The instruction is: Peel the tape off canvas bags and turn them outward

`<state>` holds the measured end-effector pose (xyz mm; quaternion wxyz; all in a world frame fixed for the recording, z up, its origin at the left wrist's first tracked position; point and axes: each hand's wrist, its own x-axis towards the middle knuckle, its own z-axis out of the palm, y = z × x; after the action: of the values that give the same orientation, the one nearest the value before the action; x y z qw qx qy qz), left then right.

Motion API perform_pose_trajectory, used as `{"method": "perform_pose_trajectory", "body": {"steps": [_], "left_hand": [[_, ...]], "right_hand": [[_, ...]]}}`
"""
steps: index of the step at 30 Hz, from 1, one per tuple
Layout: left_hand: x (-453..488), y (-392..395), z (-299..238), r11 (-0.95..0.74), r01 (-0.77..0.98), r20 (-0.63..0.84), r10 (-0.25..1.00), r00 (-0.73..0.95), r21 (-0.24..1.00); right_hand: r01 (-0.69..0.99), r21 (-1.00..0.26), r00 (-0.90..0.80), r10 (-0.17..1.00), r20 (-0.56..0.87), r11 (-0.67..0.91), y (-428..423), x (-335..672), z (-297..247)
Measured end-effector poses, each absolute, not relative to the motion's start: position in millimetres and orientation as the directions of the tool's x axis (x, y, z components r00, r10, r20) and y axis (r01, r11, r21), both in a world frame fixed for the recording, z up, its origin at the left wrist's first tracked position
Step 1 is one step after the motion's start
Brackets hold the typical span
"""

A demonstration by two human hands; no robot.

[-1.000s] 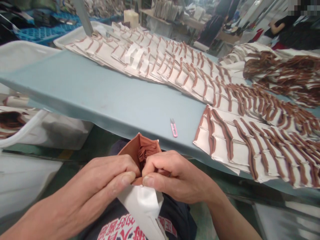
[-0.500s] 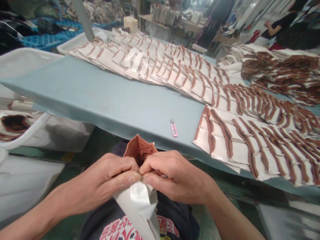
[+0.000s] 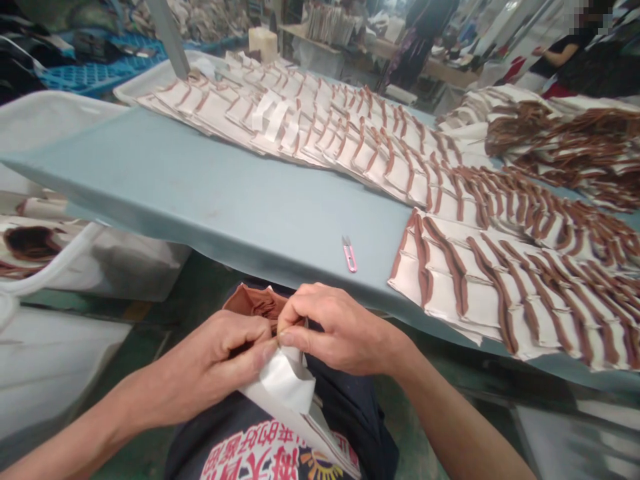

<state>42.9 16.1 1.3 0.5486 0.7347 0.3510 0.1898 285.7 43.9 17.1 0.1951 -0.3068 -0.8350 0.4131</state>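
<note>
Over my lap, both hands grip one white fabric piece (image 3: pixel 287 380) with a brown inner side, maybe a pouch; its far edge opens toward the table. My left hand (image 3: pixel 227 353) pinches its upper edge between thumb and bent fingers. Close beside it, my right hand (image 3: pixel 333 327) is closed on the same edge, thumb against fingertips. The white panel hangs below toward my dark printed apron. Pink-handled thread snips (image 3: pixel 350 255) lie on the blue table, out of both hands.
The blue-covered table (image 3: pixel 210 193) carries overlapping rows of white pieces with brown edging (image 3: pixel 450 267) and a brown-and-white heap (image 3: pixel 560 140) at the right. White plastic bins (image 3: pixel 145 267) stand at the left. Another person (image 3: pixel 560 57) is at the far right.
The piece has turned, its brown end swinging left and its white lower end right. My right hand has shifted slightly up along the edge.
</note>
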Motion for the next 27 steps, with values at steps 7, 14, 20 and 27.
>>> {"method": "perform_pose_trajectory", "body": {"steps": [7, 14, 20, 27], "left_hand": [[34, 25, -7, -0.083, 0.291, -0.142, 0.727, 0.672, 0.953], [50, 17, -9, -0.127, 0.270, -0.072, 0.781, 0.621, 0.954], [48, 19, -16, -0.121, 0.258, -0.014, 0.883, 0.469, 0.959], [45, 17, -20, -0.154, 0.275, 0.042, 0.927, 0.372, 0.949]], "right_hand": [[0.253, -0.859, -0.734, 0.667, 0.129, 0.445, 49, 280, 10], [0.206, -0.909, -0.550, 0.811, 0.199, 0.363, 41, 282, -4], [0.226, -0.893, -0.504, 0.832, 0.234, 0.388, 13, 275, -29], [0.380, -0.915, -0.344, 0.939, -0.005, 0.134, 2, 276, -29]]}}
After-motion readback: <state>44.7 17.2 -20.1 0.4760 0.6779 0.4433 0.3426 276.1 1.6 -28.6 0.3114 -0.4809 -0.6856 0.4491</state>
